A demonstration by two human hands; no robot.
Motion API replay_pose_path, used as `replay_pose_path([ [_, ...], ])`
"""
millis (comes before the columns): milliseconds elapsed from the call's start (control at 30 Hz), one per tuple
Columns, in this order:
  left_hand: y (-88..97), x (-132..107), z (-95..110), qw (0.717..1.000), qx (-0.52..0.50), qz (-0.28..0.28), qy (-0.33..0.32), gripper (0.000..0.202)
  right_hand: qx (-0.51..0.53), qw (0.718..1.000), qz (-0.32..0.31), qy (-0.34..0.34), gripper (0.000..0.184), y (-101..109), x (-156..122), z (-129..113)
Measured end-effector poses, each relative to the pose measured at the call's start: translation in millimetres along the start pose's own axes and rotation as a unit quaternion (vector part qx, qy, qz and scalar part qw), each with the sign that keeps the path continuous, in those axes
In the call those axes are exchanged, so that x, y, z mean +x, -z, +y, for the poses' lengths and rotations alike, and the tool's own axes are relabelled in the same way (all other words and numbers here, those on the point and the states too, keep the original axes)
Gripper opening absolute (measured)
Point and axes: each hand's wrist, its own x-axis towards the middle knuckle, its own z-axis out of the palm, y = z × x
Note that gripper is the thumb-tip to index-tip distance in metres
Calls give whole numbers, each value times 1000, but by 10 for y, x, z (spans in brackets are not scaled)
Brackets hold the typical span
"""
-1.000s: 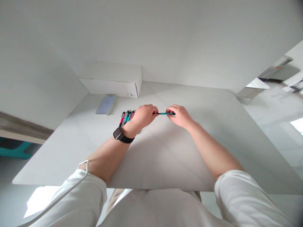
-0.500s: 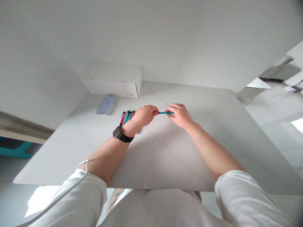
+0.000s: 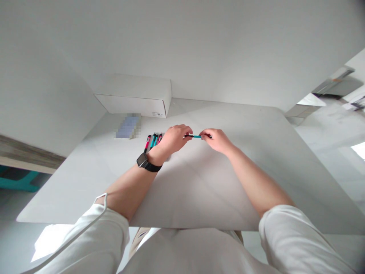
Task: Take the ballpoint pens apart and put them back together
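A teal and black pen [image 3: 197, 136] lies level between my two hands, above the table. My right hand [image 3: 217, 140] pinches its teal barrel, and a dark end shows by the fingers. The fingers of my left hand [image 3: 176, 137] curl loosely around the other, black end, with the thumb below it and a small gap under the forefinger. Beside my left wrist lie several pens: a pink and black pen [image 3: 147, 143], teal pens [image 3: 154, 140] and another pink one [image 3: 160, 137]. My left hand and wrist partly cover this group.
A long white box [image 3: 131, 104] stands at the back left against the wall. In front of it lies a blurred-out bluish flat item [image 3: 127, 126]. The white table [image 3: 199, 190] has its front edge close to my body. A teal stool [image 3: 19, 179] stands at the lower left.
My left fingers have loosened and spread, baring more of the pen's black end. The pen and my right fingers have shifted slightly left. The other pens have not moved.
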Motion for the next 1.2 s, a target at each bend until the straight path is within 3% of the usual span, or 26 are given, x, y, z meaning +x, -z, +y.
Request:
replay_pose_path([
  [100,14,-5,-37,1000,-8,9,10,32,6,1000,22,8,20,22,-1,-12],
  [333,-9,21,-98,998,47,-35,18,33,-7,997,38,65,20,23,-14,-87],
  [433,-12,22,-90,999,24,-28,12,24,-14,998,34,54,22,20,-9,-95],
  [567,-5,18,-96,1000,-1,-8,13,28,-8,997,50,51,23,44,-8,-95],
  [700,-15,24,-118,999,14,-35,-8,31,-9,997,53,54,23,53,-11,-98],
  [800,-23,16,-124,1000,1,-29,-2,22,-11,997,54,58,23,43,-11,-100],
  [900,-19,10,-123,1000,-15,-14,5,30,-8,997,60,57,23,40,-11,-103],
  [1033,-14,13,-124,999,-5,-35,-10,31,-10,997,55,46,24,46,-11,-106],
  [1133,-20,5,-126,999,-17,-31,-2,22,-11,997,57,55,23,44,-9,-101],
  [1200,-25,1,-127,999,-29,-18,6,29,-10,996,60,64,23,41,-10,-94],
])
